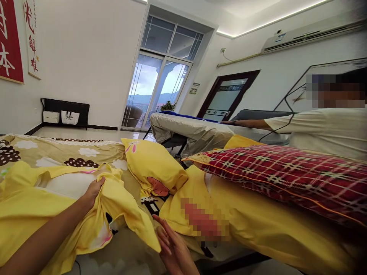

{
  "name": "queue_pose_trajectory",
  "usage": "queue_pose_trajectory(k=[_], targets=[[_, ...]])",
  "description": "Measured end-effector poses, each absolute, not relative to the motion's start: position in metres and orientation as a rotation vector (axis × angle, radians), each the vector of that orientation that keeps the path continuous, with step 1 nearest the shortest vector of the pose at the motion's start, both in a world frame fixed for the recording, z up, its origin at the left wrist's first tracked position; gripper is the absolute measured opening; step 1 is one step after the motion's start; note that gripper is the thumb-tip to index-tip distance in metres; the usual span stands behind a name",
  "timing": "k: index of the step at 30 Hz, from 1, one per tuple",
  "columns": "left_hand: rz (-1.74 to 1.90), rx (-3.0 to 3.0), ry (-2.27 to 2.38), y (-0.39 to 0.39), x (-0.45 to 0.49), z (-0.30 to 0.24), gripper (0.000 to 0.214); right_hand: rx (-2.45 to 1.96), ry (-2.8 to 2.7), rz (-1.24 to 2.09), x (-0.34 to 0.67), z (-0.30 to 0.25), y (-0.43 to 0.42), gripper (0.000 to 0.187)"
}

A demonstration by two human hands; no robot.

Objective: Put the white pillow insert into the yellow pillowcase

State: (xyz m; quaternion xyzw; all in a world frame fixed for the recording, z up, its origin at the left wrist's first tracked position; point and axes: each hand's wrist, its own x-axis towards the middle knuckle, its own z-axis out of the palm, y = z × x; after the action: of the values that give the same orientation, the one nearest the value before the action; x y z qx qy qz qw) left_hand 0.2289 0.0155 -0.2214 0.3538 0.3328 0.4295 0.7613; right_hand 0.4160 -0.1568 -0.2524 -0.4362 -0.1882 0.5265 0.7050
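Note:
My left hand is closed round a gathered fold of a yellow pillowcase at the left of the head view. Inside its opening shows part of a white pillow. My right hand is at the bottom middle, index finger stretched out and the other fingers partly bent. It lies right beside the pillowcase's hanging corner; nothing shows in its grip. Beyond both hands, a stuffed yellow pillow rests on the patterned bedding.
To the right, a red plaid pillow lies on yellow cloth. A co-worker reaches over a white-covered table behind it. A black bench with a white bag stands by the far wall.

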Motion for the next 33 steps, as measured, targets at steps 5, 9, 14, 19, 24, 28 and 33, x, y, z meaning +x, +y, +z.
queue_pose_trajectory(k=[5, 9, 14, 19, 24, 28, 33], targets=[[0.909, 0.997, 0.694, 0.012, 0.22, -0.218, 0.018, -1.251, -0.8, 1.182, 0.405, -0.275, -0.163, 0.051], [0.922, 1.104, 0.697, 0.02, 0.213, -0.223, 0.025, -1.271, -0.986, 0.935, 0.394, -0.286, -0.17, 0.062], [0.876, 1.161, 0.702, 0.021, 0.215, -0.229, 0.036, -1.614, -1.051, 0.6, 0.37, -0.288, -0.166, 0.055], [0.869, 1.661, 0.886, 0.014, 0.212, -0.228, 0.032, -1.755, -1.092, 0.129, 0.355, -0.253, -0.14, 0.063], [0.663, 2.345, 1.344, 0.006, 0.197, -0.223, 0.023, -2.038, -1.182, -0.014, 0.367, -0.244, -0.119, 0.031], [0.405, 2.709, 1.381, -0.007, 0.2, -0.219, 0.029, -2.112, -1.176, 0.146, 0.394, -0.269, -0.114, 0.021], [0.542, 2.716, 1.316, -0.015, 0.216, -0.216, 0.026, -1.821, -0.896, 0.407, 0.414, -0.291, -0.113, 0.025]])
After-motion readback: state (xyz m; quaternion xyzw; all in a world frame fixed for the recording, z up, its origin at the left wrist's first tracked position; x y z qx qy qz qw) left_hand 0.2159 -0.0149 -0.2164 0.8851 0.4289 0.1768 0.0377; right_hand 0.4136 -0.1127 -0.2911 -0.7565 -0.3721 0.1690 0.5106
